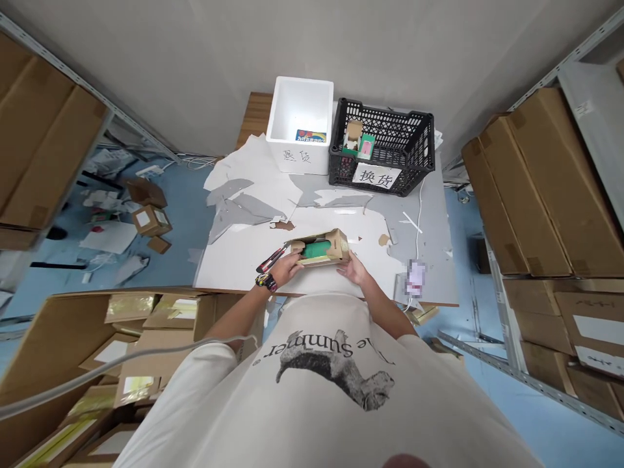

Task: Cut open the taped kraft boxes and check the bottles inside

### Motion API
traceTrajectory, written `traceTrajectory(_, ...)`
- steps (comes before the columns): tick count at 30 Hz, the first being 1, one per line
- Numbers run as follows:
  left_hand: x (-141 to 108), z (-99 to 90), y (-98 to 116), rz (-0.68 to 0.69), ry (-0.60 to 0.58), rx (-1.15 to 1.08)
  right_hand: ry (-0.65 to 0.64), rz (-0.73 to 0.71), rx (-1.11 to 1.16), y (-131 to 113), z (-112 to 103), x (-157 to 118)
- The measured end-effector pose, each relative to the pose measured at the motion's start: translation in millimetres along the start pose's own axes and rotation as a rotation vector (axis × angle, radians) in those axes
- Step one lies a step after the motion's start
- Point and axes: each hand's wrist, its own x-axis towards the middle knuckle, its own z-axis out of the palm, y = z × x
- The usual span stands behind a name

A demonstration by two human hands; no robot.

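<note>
Green wrapped item (316,249) inside an open cardboard box (336,246), held just above a torn white sheet (229,260); left hand (285,270) and right hand (351,270) gripping the box's ends, fingers pressed against the cardboard; red-and-black utility knife (271,258) touching the left hand.

Wall: plain off-white painted wall (292,52) behind the counter
Floor: pale blue floor (190,188), strewn with small brown cardboard boxes (151,221) and white paper scraps (107,237)
Shelving: grey metal racks (82,84) on both sides, holding large brown cardboard cartons (517,182)
Furniture: grey-topped, wood-edged counter (429,247), partly covered by torn white sheets (253,175)
Light: soft, even indoor light
</note>
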Motion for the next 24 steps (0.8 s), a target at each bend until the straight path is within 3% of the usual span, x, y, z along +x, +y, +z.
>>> traceTrajectory(3,-1.4,-1.4,-1.3,0.0,0.003,-0.003,-0.035,0.03,0.138,0.5,9.2,6.6)
traceTrajectory(7,2.9,-2.0,-3.8,0.032,-0.003,-0.02,0.06,-0.034,0.238,4.2,5.6,7.3)
traceTrajectory(10,1.4,-2.2,-9.9,0.047,-0.01,-0.028,-0.001,-0.101,0.28,4.8,1.6,4.8)
traceTrajectory(14,-4.4,-1.9,-17.7,0.028,-0.011,-0.019,-0.146,-0.109,0.238,-0.4,4.7,4.3)
traceTrajectory(24,-6.2,-2.3,-17.9,0.062,-0.042,-0.004,-0.111,-0.03,0.103,-11.0,7.8,6.5)
